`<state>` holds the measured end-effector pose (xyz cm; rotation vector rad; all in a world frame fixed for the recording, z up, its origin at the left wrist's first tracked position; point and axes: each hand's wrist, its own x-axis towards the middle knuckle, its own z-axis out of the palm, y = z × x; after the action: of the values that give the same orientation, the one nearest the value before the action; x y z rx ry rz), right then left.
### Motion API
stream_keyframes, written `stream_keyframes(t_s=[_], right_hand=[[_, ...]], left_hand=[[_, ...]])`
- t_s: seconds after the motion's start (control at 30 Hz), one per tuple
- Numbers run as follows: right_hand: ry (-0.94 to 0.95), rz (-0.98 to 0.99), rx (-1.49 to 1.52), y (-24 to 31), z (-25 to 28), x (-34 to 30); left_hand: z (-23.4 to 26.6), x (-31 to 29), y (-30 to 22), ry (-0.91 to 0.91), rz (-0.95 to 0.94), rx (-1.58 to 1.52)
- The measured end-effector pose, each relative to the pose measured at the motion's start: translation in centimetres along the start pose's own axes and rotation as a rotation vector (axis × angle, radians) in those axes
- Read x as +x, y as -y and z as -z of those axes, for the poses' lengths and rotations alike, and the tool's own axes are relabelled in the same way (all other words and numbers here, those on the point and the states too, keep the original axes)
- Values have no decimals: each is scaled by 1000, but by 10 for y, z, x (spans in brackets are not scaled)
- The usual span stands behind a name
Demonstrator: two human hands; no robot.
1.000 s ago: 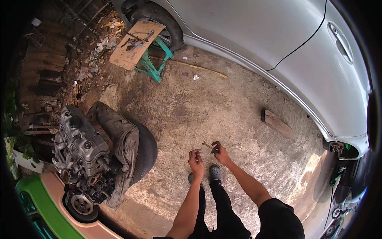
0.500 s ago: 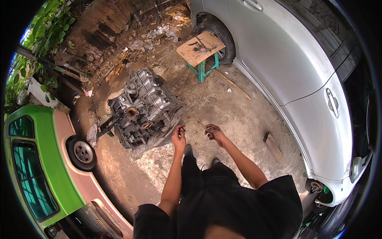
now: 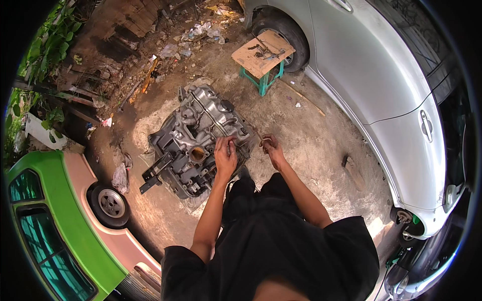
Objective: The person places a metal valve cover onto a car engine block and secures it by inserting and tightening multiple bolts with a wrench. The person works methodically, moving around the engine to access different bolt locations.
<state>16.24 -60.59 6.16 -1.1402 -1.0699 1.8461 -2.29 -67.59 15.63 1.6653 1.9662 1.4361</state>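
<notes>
A grey metal car engine (image 3: 201,120) rests on the ground in front of me, its cast cover uppermost and a round brown-rimmed opening on its near side. My left hand (image 3: 225,156) is over the engine's near right part, fingers reaching forward and slightly bent, thumb apart from them. Whether it touches the metal I cannot tell. Just right of the engine, my right hand (image 3: 271,150) is closed around a thin, rod-like brownish tool (image 3: 259,135), whose tip points up and left toward the engine's edge. Its exact kind is too small to tell.
A green stool with a wooden board (image 3: 251,52) bearing several tools stands beyond the engine, beside a silver car (image 3: 361,65). A green and pink vehicle (image 3: 75,200) is at left. Litter (image 3: 201,32) lies at the back, a wooden block (image 3: 354,173) at right.
I have come closer to the engine, which now sits nearer my hands. My left hand has gone from beside it to over it; the right hand still grips the thin tool.
</notes>
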Motion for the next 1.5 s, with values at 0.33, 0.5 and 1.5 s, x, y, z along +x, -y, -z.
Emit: stream_keyframes(t_s=[0.33,0.5,1.5], right_hand=[[-142,5,-56,-16,-8,13],[-105,-21,-81,-20,-8,25],[-110,169,-273,-26,-19,31]], left_hand=[[-8,47,42,251,107,309],[-12,52,52,338,288,218],[-4,62,63,379,407,67]])
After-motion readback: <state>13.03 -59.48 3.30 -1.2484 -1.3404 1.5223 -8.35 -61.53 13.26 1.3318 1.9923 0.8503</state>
